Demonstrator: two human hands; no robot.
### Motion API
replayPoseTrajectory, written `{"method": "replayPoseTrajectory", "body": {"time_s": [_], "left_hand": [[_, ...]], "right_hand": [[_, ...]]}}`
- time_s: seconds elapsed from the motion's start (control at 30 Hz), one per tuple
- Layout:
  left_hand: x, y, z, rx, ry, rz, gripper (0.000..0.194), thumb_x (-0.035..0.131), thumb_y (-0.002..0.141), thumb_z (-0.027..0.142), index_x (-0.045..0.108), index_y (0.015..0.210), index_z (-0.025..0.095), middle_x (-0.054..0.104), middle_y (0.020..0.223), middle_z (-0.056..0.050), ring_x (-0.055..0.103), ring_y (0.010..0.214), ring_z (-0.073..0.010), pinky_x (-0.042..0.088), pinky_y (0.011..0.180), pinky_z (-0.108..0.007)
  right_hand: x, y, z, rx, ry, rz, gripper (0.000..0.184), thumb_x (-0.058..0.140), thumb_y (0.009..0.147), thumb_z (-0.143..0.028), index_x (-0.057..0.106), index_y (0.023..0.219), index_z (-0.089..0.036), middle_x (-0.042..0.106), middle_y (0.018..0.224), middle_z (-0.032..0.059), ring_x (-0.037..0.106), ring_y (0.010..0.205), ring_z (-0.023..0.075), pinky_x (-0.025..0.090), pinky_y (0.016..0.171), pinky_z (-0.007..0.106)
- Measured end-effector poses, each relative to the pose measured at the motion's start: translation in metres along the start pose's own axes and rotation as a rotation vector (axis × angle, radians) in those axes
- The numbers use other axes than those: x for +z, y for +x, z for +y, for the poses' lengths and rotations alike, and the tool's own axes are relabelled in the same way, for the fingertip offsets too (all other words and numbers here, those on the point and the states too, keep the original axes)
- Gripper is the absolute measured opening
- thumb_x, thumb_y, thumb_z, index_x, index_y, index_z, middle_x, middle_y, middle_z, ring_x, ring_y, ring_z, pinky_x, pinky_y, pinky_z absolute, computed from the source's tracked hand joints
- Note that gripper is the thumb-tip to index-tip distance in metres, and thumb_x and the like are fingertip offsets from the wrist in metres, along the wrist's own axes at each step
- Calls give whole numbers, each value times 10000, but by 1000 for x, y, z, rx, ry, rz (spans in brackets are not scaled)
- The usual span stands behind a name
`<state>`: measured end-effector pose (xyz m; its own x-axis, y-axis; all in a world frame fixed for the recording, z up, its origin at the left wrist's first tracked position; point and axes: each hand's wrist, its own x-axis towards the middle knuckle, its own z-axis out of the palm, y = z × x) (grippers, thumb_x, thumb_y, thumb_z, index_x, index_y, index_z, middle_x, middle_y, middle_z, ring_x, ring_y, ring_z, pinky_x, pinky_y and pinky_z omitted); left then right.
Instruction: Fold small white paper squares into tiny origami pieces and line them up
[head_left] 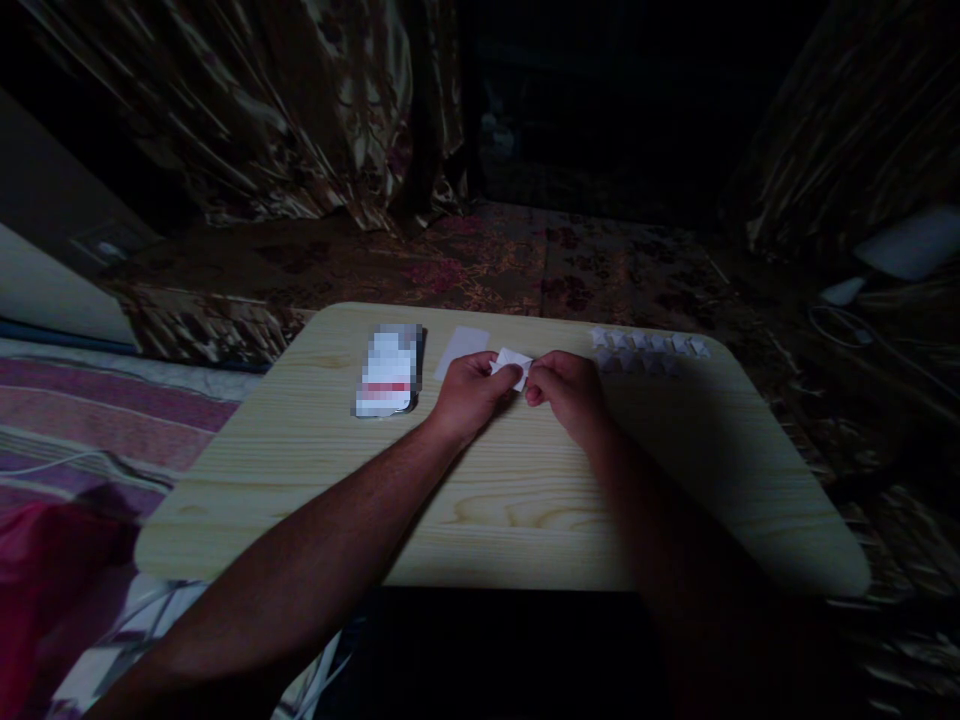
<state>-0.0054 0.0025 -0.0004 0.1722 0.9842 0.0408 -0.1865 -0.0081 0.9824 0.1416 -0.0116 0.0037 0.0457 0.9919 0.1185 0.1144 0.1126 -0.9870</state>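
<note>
A small folded piece of white paper [511, 357] is held just above the table, between my two hands. My left hand [471, 393] grips it from the left, thumb pressed on its face. On the right side my right hand [568, 390] pinches its edge with thumb and bent forefinger. Behind my left hand lies a flat white sheet of paper [463, 346]. Beyond my right hand, small folded white paper pieces [649, 342] sit in two rows; the nearer row is in shadow.
A phone [388, 370] with a lit, blurred screen lies left on the pale wooden table [517, 520]. Patterned curtains [322, 100] and a flowered cloth-covered ledge [480, 260] stand behind. A striped bed cover [97, 420] is at the left, a white lamp-like object [911, 245] at the right.
</note>
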Motion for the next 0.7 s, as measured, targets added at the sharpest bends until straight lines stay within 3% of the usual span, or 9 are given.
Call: {"method": "replayPoseTrajectory", "body": {"time_s": [0.1,0.27,0.43,0.7], "left_hand": [[-1,1,3,-40,-121,-49,165,718,695,271,640,683,126,606,597,-4,500,521,-76,397,540,-217],[-4,-1,16,-209,-406,-253,179,748,688,263,648,753,130,594,636,-8,549,588,-87,461,609,-225],[-3,-7,21,-220,-510,-311,184,762,680,271,645,722,136,581,611,-21,585,634,-125,477,632,-253],[-3,-8,22,-226,-466,-316,223,783,657,305,632,704,148,601,630,-31,581,624,-136,454,625,-276]], "right_hand": [[-2,1,-2,35,82,2,142,608,723,-297,625,683,-162,621,550,-7,580,481,123,477,490,238],[-3,-2,-8,61,219,-39,156,609,724,-313,626,694,-160,629,603,-3,580,499,118,488,510,247],[-2,-4,-8,13,245,-92,134,631,715,-304,623,720,-170,637,625,-7,582,518,117,493,540,254],[-1,-5,-9,-21,194,-71,124,625,712,-304,619,726,-181,639,617,-10,578,521,117,498,560,261]]}}
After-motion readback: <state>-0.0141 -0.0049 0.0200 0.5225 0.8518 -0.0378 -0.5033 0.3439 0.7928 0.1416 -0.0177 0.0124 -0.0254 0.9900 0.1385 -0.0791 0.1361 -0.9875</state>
